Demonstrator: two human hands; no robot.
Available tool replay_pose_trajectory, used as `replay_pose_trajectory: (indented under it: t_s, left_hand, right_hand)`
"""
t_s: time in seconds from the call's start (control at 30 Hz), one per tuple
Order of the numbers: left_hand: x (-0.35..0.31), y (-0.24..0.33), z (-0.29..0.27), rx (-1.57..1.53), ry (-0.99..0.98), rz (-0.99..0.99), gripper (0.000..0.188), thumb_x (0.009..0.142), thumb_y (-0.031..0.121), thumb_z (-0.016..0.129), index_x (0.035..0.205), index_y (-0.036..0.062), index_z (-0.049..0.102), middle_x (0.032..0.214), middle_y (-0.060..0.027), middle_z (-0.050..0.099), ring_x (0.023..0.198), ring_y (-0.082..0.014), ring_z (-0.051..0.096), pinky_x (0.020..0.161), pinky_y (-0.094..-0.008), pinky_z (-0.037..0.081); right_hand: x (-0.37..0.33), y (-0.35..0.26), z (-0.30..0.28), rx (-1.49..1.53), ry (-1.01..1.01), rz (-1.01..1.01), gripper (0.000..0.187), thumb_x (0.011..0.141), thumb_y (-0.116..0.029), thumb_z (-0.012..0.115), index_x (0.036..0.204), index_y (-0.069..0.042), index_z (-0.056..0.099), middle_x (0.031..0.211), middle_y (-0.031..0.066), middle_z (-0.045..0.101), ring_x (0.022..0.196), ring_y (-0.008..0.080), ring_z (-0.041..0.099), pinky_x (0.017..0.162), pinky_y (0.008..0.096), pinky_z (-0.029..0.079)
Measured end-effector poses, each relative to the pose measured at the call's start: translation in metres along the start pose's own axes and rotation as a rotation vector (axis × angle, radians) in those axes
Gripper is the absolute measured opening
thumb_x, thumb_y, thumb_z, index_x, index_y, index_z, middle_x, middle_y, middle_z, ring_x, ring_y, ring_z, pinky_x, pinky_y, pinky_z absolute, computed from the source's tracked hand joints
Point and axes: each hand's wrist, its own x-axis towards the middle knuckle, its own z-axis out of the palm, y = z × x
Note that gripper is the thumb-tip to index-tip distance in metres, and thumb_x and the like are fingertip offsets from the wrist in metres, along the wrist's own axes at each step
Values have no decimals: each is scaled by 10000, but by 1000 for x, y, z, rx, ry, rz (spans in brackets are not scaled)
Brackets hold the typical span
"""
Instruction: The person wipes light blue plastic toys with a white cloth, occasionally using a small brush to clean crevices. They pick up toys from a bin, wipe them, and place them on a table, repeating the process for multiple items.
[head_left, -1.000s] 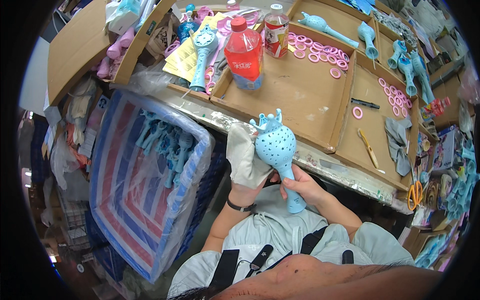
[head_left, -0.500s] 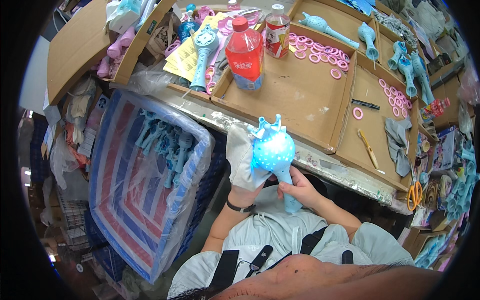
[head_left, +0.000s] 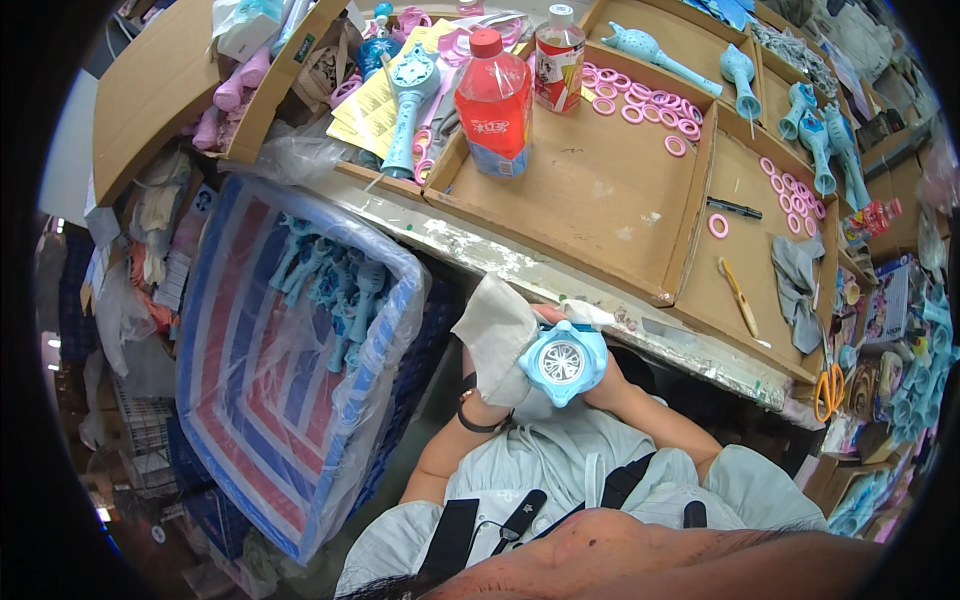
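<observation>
Close in front of me is a light blue toy wand (head_left: 565,363), its star-edged head tilted up so that a silver, patterned round centre faces me. A pale cloth (head_left: 497,340) drapes over my left hand (head_left: 486,411) and lies against the left side of the head; the cloth hides most of that hand. My right hand (head_left: 606,388) is closed on the wand from behind and the right, its fingers mostly out of sight. A few fingertips show above the head, but whose hand they belong to is unclear. The wand's handle is hidden beneath the head.
Cardboard trays (head_left: 600,222) on the bench hold pink rings (head_left: 655,105), a pen (head_left: 733,208), a toothbrush (head_left: 738,297) and a grey cloth (head_left: 793,290). A red drink bottle (head_left: 493,110) stands in a tray. Orange scissors (head_left: 829,391) hang at right. A striped, plastic-lined bin (head_left: 240,400) with blue wands is at left.
The wand's head, side-on and glowing before, has tipped toward me and come lower; its glow no longer shows. The cloth and my left hand have shifted down, and my right hand is more hidden.
</observation>
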Motion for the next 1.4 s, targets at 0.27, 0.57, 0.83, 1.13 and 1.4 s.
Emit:
replay_pose_trajectory:
  t_s: [0.27, 0.57, 0.83, 1.13, 1.4]
  left_hand:
    - [4, -6, -8, 162, -180, 94, 365, 795, 182, 680, 1092, 4, 563, 1084, -122, 594, 1048, -209, 569, 942, -327, 453]
    - [2, -4, -1, 42, -47, 108, 361, 838, 122, 634, 1161, -4, 532, 1137, -139, 575, 1071, -222, 568, 960, -337, 459]
    - [13, -22, -34, -99, 190, 163, 491, 954, 388, 431, 1226, -15, 499, 1138, -128, 594, 1038, -211, 583, 928, -354, 481]
    - [21, -3, -54, -1001, 141, -24, 597, 956, 473, 431, 1372, 44, 410, 1360, -163, 490, 1233, -335, 483, 1064, -500, 354]
    - [-9, -13, -45, -871, 58, -262, 684, 903, 591, 458, 1319, 50, 490, 1344, -143, 512, 1218, -336, 494, 1037, -520, 364]
  right_hand:
    - [12, -7, 3, -12, -115, 44, 461, 786, -137, 721, 1209, -45, 565, 1230, 145, 575, 1126, 289, 561, 958, 352, 435]
    - [3, -4, -2, -319, -75, -75, 454, 752, -124, 686, 1179, -48, 548, 1152, 175, 585, 1086, 360, 543, 925, 415, 444]
    - [-2, -61, -31, -520, -98, -40, 521, 775, -251, 714, 1190, -18, 500, 937, 190, 623, 862, 375, 609, 755, 429, 491]
    - [3, -103, -119, 415, -152, 468, 428, 786, -261, 755, 1090, -37, 555, 888, 78, 644, 761, 161, 641, 681, 318, 538]
    - [195, -77, -299, 162, 584, 402, 386, 811, -416, 697, 981, -83, 602, 766, 27, 615, 589, 139, 582, 464, 281, 405]
